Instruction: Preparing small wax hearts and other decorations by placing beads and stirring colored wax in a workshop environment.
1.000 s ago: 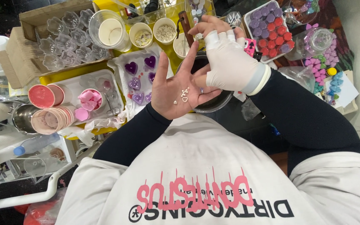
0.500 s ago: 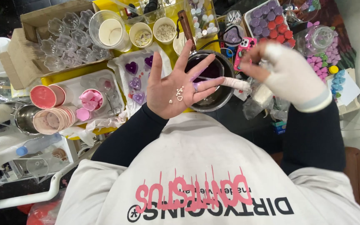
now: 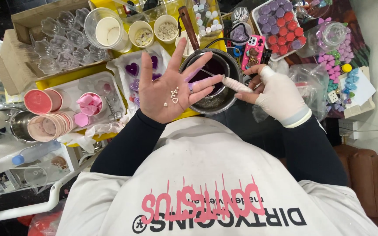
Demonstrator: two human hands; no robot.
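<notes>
The left hand [image 3: 171, 89] is bare skin, streaked with matt purple wax on the fingers, and cradles small shiny silvery metal charms [image 3: 173, 95]. The right hand [image 3: 276, 94] wears a thin, smooth, pale rubber-like glove. The melting pot [image 3: 217, 81] looks like dark metal holding glossy purple liquid, with a brown wooden handle [image 3: 188, 26]. Clear glossy plastic moulds [image 3: 62, 39] sit in a rough matt cardboard box [image 3: 12, 57].

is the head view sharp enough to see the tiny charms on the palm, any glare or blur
Head view: evenly lit and sharp at the centre, so the small charms on the open left hand read clearly; no motion blur on the gloved right hand; soft glare on the clear plastic cups; the edges bend from the wide lens.
</notes>
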